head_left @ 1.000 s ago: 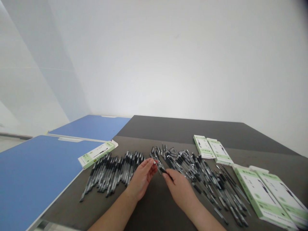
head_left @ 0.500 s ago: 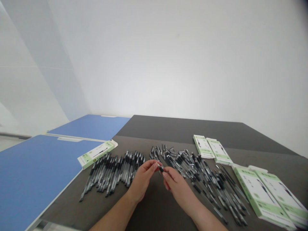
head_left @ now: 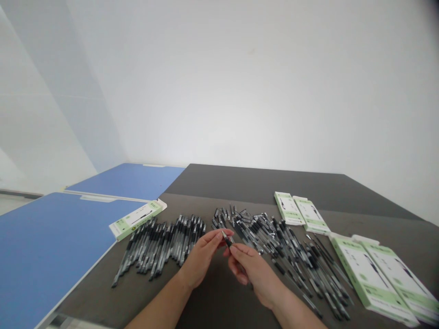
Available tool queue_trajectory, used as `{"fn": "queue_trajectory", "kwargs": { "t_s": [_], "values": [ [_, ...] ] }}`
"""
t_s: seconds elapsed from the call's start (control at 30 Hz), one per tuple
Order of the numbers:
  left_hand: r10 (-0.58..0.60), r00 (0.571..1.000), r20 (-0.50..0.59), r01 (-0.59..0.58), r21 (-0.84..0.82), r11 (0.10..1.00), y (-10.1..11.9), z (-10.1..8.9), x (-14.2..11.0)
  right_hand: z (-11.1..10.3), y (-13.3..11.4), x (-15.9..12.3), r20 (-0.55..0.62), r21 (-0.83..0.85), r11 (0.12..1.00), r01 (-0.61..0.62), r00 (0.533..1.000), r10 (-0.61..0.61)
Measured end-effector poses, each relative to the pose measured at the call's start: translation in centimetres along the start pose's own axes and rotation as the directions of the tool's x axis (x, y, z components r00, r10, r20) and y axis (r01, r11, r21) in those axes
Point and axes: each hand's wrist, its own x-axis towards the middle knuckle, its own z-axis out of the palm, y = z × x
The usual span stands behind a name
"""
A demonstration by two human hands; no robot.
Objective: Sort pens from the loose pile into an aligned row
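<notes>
The left hand (head_left: 200, 260) and right hand (head_left: 255, 269) pinch a pen (head_left: 227, 240) between pen heaps (head_left: 157, 244).

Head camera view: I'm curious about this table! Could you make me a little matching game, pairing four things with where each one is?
Things:
1. Black pen
2. Tidy row of pens
3. Loose heap of pens
4. Lone green-and-white box

Places:
A. Right of the hands
B. Beside the blue tabletop
C. At the fingertips of the left hand
D. Left of the hands

Pairs: 1-C, 2-D, 3-A, 4-B
</notes>
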Motion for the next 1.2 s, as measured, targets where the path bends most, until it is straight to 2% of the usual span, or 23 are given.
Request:
{"fn": "queue_trajectory", "kwargs": {
  "t_s": [0.13, 0.2, 0.3, 0.37, 0.5, 0.6, 0.7, 0.77, 0.9, 1.0, 1.07, 1.13, 1.2],
  "values": [
    [0.022, 0.997, -0.077, -0.017, 0.059, 0.998, -0.06, 0.01, 0.11, -0.09, 0.55, 0.03, -0.022, -0.104, 0.993, 0.051, 0.998, -0.053],
    [0.017, 0.995, -0.100, -0.011, 0.061, 0.998, -0.13, 0.02, 0.13, -0.11, 0.60, 0.02, -0.017, -0.079, 0.996, 0.031, 0.999, -0.033],
    [-0.009, 0.999, -0.031, 0.009, -0.027, 1.000, -0.19, 0.09, 0.06, -0.10, 0.41, -0.03, 0.017, 0.032, 0.999, -0.027, 1.000, 0.026],
    [-0.012, 1.000, -0.003, 0.012, -0.053, 0.999, -0.20, 0.14, 0.02, -0.07, 0.27, -0.07, 0.009, 0.029, 0.999, -0.012, 1.000, 0.012],
    [-0.006, 1.000, -0.019, 0.006, -0.001, 1.000, -0.20, 0.10, 0.01, -0.04, 0.28, -0.08, -0.005, -0.025, 0.999, 0.029, 1.000, -0.029],
    [0.005, 1.000, 0.000, -0.005, -0.048, 0.999, -0.25, 0.04, -0.01, -0.06, 0.45, -0.04, -0.013, -0.046, 0.998, 0.045, 0.999, -0.046],
    [0.017, 1.000, -0.026, -0.018, -0.044, 0.999, -0.26, 0.02, 0.01, -0.06, 0.50, -0.10, -0.018, -0.039, 0.998, 0.045, 0.999, -0.045],
    [0.009, 1.000, -0.024, -0.010, -0.043, 0.999, -0.13, 0.03, 0.00, -0.11, 0.41, -0.23, 0.031, 0.058, 0.998, -0.006, 1.000, 0.004],
    [-0.030, 0.997, 0.067, 0.039, -0.148, 0.988, 0.34, 0.14, -0.18, -0.32, 0.14, -0.49, 0.208, 0.285, 0.946, -0.156, 0.973, 0.097],
    [-0.035, 0.996, 0.077, 0.046, -0.157, 0.986, 0.47, 0.18, -0.25, -0.32, 0.17, -0.46, 0.255, 0.316, 0.927, -0.202, 0.959, 0.122],
    [-0.033, 0.999, 0.037, 0.037, -0.120, 0.992, 0.37, 0.14, -0.19, -0.21, 0.36, -0.27, 0.181, 0.247, 0.959, -0.141, 0.979, 0.098],
    [-0.029, 1.000, -0.009, 0.028, -0.072, 0.997, 0.17, 0.06, -0.07, -0.17, 0.64, 0.03, 0.052, 0.106, 0.993, -0.045, 0.998, 0.039],
    [-0.025, 0.999, -0.042, 0.024, -0.027, 0.999, -0.05, -0.02, 0.05, -0.27, 0.97, 0.40, -0.076, -0.075, 0.997, 0.033, 0.996, -0.039]
  ]
}}
